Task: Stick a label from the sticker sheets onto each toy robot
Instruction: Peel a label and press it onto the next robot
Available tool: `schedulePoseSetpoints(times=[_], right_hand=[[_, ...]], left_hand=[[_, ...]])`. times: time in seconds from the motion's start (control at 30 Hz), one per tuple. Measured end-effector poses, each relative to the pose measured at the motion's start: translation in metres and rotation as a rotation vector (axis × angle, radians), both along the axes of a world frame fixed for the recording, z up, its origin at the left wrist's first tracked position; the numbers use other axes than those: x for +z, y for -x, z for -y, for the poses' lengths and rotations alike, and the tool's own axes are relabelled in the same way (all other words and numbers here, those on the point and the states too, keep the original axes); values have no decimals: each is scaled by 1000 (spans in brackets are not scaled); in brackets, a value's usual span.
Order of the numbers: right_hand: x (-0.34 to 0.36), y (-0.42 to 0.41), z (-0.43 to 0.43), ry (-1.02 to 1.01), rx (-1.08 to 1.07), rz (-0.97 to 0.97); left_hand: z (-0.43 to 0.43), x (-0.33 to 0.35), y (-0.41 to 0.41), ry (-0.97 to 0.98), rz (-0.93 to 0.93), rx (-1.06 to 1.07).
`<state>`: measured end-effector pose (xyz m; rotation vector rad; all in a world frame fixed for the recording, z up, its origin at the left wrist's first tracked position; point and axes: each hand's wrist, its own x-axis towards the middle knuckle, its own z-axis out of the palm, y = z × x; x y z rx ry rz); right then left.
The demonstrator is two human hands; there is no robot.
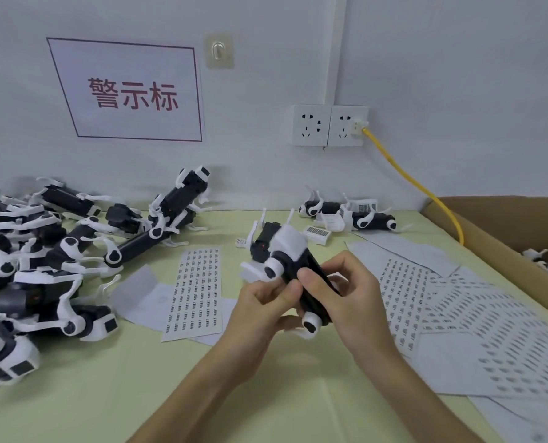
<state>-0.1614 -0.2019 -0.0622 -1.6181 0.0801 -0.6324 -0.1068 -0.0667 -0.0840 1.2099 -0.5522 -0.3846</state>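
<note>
we hold one toy robot (pixel 287 252) up off the table (pixel 106 394), in the middle of the view and tilted, its white head end pointing up and away from us and its black body running down between our palms. our left hand (pixel 263 303) grips it from the left with curled fingers, thumb lying on the body just below a round white joint. our right hand (pixel 349 292) wraps the black body from the right, its thumb pressing flat on the top face, tip to tip with the left thumb. whether a label sits under the thumbs we cannot tell.

directly beyond the left hand a sticker sheet (pixel 196 289) lies flat on the table, its rows of small printed labels mostly in place. to the right of our hands spreads a loose overlap of peeled sheets (pixel 464 311), full of empty slots. a heap of black and white toy robots (pixel 58 251) covers the left side of the table, some leaning against the wall. a few more toy robots by the wall (pixel 362 219) lie at the back right, barcode labels showing on them. a cardboard box (pixel 506 219) stands at the right edge. on the wall are a red-lettered sign (pixel 132 91), a double socket (pixel 328 124) and a yellow cable (pixel 410 180) plugged into it
</note>
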Motion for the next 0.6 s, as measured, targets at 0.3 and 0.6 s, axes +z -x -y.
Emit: schedulePoseSetpoints(times=[0.3, 0.6], right_hand=[[1, 0, 2, -145, 55, -101], [6, 0, 4, -372, 304, -113]], left_hand=[[-3, 2, -5, -76, 67, 3], [-8, 5, -6, 34, -94, -106]])
